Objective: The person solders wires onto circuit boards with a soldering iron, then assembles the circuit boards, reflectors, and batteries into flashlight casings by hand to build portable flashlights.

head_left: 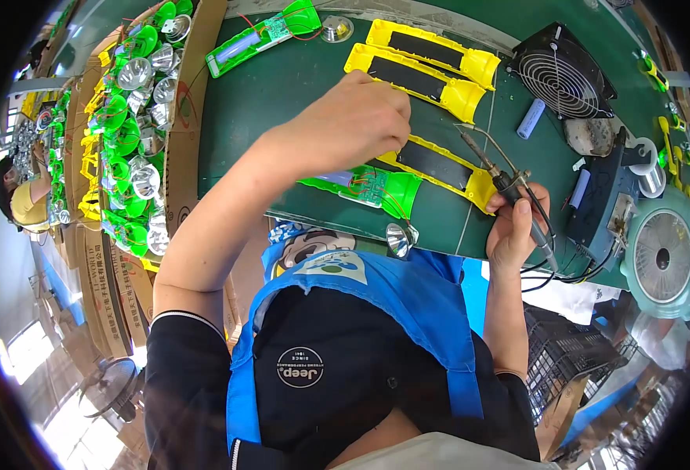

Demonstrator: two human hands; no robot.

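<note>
My right hand [520,227] is closed round a soldering iron [509,188] with a thin curved metal tube fixed along it. Its tip points up and left, over the yellow flashlight half-shells. My left hand [353,121] has its fingers curled beside the left ends of the middle yellow half-shell [419,81] and the near yellow half-shell [443,167]. What its fingertips hold, if anything, is hidden. Under my left wrist lies a green half-shell [400,193] with a battery and circuit board. Red wires run from it to a silver reflector [398,240] at the table edge.
A black fan [562,70], a loose battery [531,118], a solder spool [650,176] and a dark blue box-shaped unit [603,207] stand right. Another wired green half-shell [239,51] lies at the far left. A carton [184,117] of green parts and reflectors borders the left side.
</note>
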